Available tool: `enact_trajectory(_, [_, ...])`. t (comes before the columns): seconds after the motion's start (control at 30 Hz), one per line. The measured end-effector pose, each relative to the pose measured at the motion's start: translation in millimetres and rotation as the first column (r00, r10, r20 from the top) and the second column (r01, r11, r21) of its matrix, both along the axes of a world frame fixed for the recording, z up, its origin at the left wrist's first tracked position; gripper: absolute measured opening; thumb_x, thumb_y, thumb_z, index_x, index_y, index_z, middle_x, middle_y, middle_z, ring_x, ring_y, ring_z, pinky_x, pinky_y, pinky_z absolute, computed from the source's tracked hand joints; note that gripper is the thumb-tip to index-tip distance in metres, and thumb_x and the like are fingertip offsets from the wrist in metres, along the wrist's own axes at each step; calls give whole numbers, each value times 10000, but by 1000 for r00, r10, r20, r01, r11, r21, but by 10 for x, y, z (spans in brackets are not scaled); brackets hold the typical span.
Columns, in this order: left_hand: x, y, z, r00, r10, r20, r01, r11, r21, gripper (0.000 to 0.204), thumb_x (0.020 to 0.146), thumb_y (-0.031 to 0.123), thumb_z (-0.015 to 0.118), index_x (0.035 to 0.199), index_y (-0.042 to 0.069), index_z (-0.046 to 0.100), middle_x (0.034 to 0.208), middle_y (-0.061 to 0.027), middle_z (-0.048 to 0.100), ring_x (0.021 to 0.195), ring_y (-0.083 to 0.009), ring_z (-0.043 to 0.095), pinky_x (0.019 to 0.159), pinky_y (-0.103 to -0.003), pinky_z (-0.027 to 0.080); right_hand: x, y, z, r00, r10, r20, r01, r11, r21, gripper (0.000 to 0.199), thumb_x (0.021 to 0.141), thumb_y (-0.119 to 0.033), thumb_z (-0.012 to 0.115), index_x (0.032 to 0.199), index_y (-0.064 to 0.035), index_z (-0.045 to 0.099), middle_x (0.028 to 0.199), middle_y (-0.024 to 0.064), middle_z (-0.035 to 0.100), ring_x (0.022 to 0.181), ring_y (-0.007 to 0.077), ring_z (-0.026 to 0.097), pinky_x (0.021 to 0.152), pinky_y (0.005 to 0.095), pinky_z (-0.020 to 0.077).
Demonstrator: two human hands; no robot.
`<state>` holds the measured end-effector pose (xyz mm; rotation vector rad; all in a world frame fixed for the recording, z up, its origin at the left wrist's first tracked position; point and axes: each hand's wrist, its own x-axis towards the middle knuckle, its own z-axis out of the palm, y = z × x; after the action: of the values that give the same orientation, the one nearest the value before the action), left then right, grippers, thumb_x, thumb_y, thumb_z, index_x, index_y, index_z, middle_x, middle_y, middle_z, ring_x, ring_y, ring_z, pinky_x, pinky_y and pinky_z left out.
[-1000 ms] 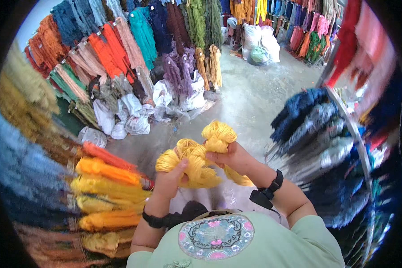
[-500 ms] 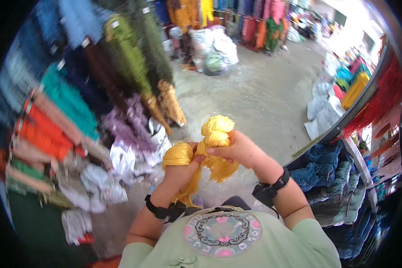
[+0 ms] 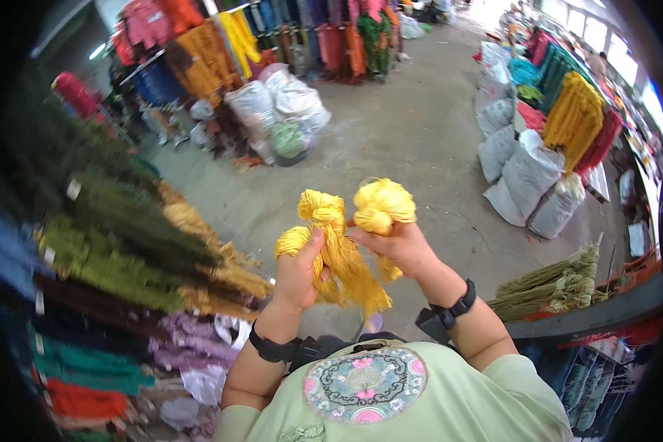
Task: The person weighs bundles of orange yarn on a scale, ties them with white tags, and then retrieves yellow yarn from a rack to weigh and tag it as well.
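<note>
Left hand [image 3: 298, 269] is closed around a bundle of yellow yarn [image 3: 339, 254], thumb pressed against the strands. Right hand [image 3: 399, 249] is clenched on a second knotted yellow skein [image 3: 381, 206], held just beside the first at chest height; the two possibly join between the hands, though this is obscured. White sacks [image 3: 527, 177] are stacked to the right. Green yarn [image 3: 118, 243] is racked at left.

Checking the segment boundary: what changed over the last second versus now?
The view swung: the racks of coloured yarn slid left, bringing the open floor and white sacks into sight. Both hands kept their hold on the yellow yarn skeins throughout: left hand and right hand stay closed on them at chest height. Nothing was let go.
</note>
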<state>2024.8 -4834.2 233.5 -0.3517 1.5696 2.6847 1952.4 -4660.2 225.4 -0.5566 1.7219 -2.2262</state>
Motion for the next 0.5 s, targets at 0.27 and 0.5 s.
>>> enact_trajectory(0.27, [-2087, 641, -134, 952, -303, -53, 298, 951, -81, 180, 907, 218, 682, 1017, 86, 627, 869, 12, 643, 668, -43, 562, 448, -197, 376, -1866, 851, -45, 919, -347, 187, 336, 938, 89, 302, 824, -55, 742, 1082, -73, 586, 941, 7, 638, 691, 82, 563, 577, 238, 456])
enact_trajectory(0.5, [-4098, 1820, -10, 841, -539, -42, 540, 842, -1, 163, 906, 204, 684, 1016, 92, 643, 877, 30, 644, 680, -39, 560, 487, -182, 361, -2917, 1941, -150, 844, -518, 141, 516, 855, 58, 453, 815, -46, 745, 1214, -81, 535, 1073, -10, 615, 938, 91, 584, 770, 267, 488])
